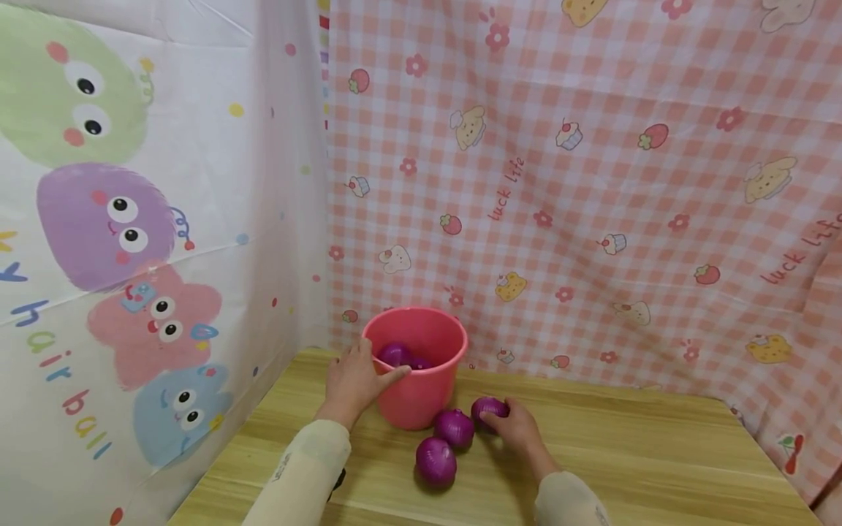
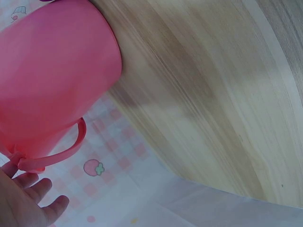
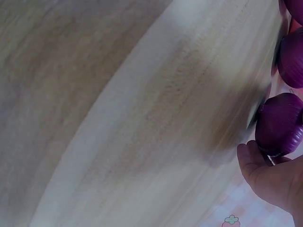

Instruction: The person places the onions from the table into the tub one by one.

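From my head camera I see the left hand point(image 1: 351, 383) gripping the near-left rim of the pink bucket point(image 1: 417, 398), thumb over the edge. Purple onions point(image 1: 394, 354) lie inside the bucket. The right hand point(image 1: 524, 432) holds the right-hand onion point(image 1: 485, 406) between thumb and fingers; next to it, the middle onion point(image 1: 454, 428) and the nearest onion point(image 1: 436, 462) sit on the wooden table point(image 1: 631, 453), right of and in front of the bucket.

My left wrist view shows fingertips spread slightly beside the looped handle point(image 2: 64, 153); I can't see the thumb there.

In my right wrist view, the fingers close narrowly on the onion's side; I can't tell whether it touches the table.
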Demonstrator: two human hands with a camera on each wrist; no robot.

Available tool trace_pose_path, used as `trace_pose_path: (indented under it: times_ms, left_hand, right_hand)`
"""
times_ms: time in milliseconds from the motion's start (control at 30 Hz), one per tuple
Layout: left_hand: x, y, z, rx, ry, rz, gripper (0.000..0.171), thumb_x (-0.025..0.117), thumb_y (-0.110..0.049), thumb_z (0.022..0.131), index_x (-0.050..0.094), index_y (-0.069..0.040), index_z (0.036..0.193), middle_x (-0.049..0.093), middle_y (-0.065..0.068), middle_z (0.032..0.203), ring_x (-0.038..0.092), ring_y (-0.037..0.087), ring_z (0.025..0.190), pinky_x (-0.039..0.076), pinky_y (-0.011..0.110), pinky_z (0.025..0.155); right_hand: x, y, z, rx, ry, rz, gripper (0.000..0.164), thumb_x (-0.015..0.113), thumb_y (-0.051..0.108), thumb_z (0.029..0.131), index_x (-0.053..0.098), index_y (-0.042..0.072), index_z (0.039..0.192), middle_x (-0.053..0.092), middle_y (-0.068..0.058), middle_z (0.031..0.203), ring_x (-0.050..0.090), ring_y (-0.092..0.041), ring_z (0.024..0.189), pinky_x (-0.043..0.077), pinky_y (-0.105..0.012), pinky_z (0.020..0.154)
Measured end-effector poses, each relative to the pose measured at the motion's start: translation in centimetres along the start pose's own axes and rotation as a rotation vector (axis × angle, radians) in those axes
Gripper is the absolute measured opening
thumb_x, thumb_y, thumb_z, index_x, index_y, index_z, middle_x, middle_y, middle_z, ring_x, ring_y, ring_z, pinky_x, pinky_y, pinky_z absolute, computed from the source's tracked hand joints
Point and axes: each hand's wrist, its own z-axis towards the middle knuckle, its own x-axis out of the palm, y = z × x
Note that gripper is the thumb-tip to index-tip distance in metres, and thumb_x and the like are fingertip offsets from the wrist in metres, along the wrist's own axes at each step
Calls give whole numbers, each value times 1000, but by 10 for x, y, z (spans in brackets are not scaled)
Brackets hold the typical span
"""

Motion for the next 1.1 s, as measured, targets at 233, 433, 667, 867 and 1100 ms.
trace_pose_path:
  times_ms: [233, 433, 667, 867, 1100]
  left_hand:
    - [1, 1, 1, -2, 3, 3, 104, 57, -85, 74, 46, -2, 135, 56, 19, 130, 55, 38, 119, 38, 61, 101]
    - [2, 1, 1, 2, 6, 8, 100, 60, -80, 76, 45, -2, 136, 56, 19, 130, 55, 38, 118, 40, 61, 100]
    - [1, 0, 1, -3, 14, 20, 104, 56, -85, 74, 46, -2, 135, 57, 17, 127, 56, 36, 117, 41, 60, 100]
    - [0, 0, 0, -4, 11, 8, 101, 59, -82, 75, 45, -2, 135, 57, 18, 127, 55, 37, 117, 40, 60, 100]
    - [1, 0, 0, -2, 4, 22, 101, 58, -83, 75, 45, -3, 135, 58, 18, 125, 56, 36, 115, 41, 59, 98]
  right_hand:
    - [1, -4, 0, -2, -22, -6, 73, 69, 30, 93, 39, -19, 137, 46, -40, 134, 48, -52, 123, 40, -57, 104]
    - [1, -4, -2, -13, -33, -12, 74, 70, 29, 92, 39, -20, 137, 44, -41, 135, 47, -53, 124, 40, -58, 103]
    - [-1, -4, -4, -18, -42, -19, 75, 71, 29, 92, 38, -20, 137, 43, -41, 136, 46, -53, 125, 38, -58, 105]
    - [-5, -1, -5, -41, -52, -12, 72, 71, 29, 92, 41, -20, 136, 47, -41, 132, 49, -52, 123, 40, -58, 103]
    - [-9, 4, -4, 2, -53, 27, 72, 69, 29, 94, 38, -17, 140, 47, -39, 135, 49, -50, 124, 42, -57, 102]
